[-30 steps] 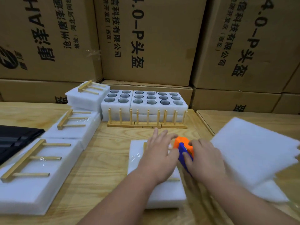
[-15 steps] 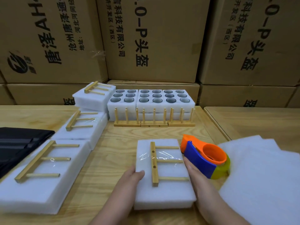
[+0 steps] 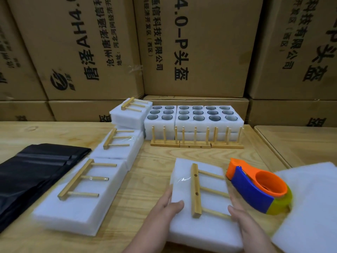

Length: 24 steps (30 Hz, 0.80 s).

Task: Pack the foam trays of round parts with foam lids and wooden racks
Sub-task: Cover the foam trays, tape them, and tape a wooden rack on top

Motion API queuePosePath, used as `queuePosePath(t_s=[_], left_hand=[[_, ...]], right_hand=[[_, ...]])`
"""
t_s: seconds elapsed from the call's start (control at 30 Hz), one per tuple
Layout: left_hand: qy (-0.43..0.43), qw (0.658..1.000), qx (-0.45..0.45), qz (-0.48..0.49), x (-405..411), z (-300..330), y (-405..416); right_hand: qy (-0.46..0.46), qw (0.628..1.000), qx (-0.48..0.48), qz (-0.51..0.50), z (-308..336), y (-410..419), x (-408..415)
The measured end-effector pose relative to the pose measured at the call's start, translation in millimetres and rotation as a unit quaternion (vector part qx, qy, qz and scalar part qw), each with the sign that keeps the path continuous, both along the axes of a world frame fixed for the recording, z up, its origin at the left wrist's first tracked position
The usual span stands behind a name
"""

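**Both hands clasp the taped foam pack by its sides**

The left hand (image 3: 165, 207) grips the left edge of the white foam pack (image 3: 186, 225) on the pale wooden table (image 3: 145, 172), thumb on top and fingers down the side. The right hand (image 3: 242, 218) holds the right edge the same way, its thumb beside the pegs of the wooden rack (image 3: 196, 190) lying flat on the pack. The orange-and-blue tape dispenser (image 3: 255, 190) sits just right of the pack, touching the loose white foam sheets (image 3: 313, 207). Open foam trays of round parts (image 3: 195, 114) stand at the back behind upright racks (image 3: 196, 139).

Half a second ago the hands sat lower on the pack; a second ago the right hand held the dispenser over it.
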<state>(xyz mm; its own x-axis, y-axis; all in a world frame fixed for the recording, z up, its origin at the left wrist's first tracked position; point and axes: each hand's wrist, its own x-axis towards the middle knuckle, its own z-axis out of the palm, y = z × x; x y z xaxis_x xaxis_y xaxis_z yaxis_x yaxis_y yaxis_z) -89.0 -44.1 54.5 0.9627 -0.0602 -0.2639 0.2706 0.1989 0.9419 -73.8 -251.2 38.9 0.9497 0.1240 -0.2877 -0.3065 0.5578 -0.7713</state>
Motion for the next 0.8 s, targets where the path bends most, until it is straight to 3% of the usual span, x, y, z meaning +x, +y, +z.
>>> queuePosePath(t_s=[0.17, 0.23, 0.33, 0.47, 0.6, 0.67, 0.73, 0.8], left_hand=[[-0.010, 0.997, -0.066, -0.041, -28.3, 1.6, 12.6], [-0.021, 0.997, -0.070, 0.021, -34.4, -0.6, 11.5], [-0.011, 0.967, -0.193, 0.165, -41.8, -5.6, 10.9], [0.022, 0.949, -0.269, 0.163, -53.1, -9.6, -3.6], [0.036, 0.942, -0.278, 0.187, -53.9, -11.2, -7.9], [0.055, 0.940, -0.256, 0.219, -44.8, -12.5, -4.2], [0.045, 0.935, -0.231, 0.267, -35.4, -13.7, 3.0], [0.033, 0.929, -0.210, 0.303, -25.6, -10.3, 11.2]], right_hand=[[0.024, 0.999, -0.011, -0.039, -5.3, 2.8, -5.8], [0.040, 0.998, -0.024, -0.042, -5.5, 1.1, -8.4], [0.038, 0.999, -0.001, 0.026, -4.2, 14.3, -6.9], [0.048, 0.999, -0.008, 0.017, -15.5, 33.4, -8.0], [0.033, 0.991, -0.118, 0.059, -21.8, 79.5, -33.2], [0.033, 0.994, -0.091, 0.041, -3.6, 89.9, -46.5], [0.030, 0.992, -0.119, 0.027, 11.0, 73.0, -41.8], [-0.036, 0.979, -0.199, -0.001, 8.7, 47.1, -33.2]])
